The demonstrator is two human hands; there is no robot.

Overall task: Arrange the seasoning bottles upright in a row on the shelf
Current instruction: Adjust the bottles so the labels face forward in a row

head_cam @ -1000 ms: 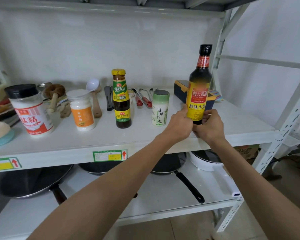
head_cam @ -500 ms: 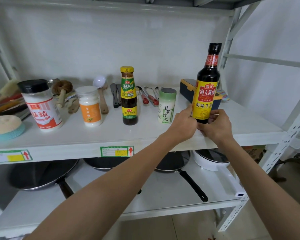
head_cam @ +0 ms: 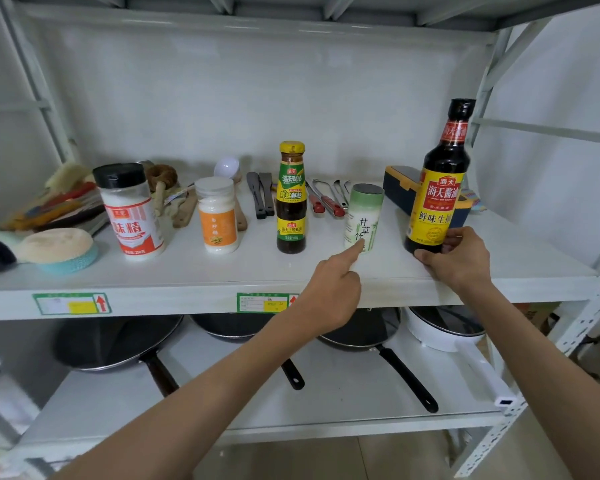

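Soy sauce bottle (head_cam: 440,188) stands upright near shelf (head_cam: 187,271) front edge.

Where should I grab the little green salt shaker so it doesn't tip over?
Wrap your fingers around the middle of the green salt shaker from the front. It stands upright, its round straight sides fit a hand, and there is open space on both sides between the neighbouring bottles.

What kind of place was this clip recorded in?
Probably a kitchen storeroom or pantry: a white metal shelf holds seasoning bottles such as the soy sauce bottle beside cooking utensils, with frying pans stored on the level below.
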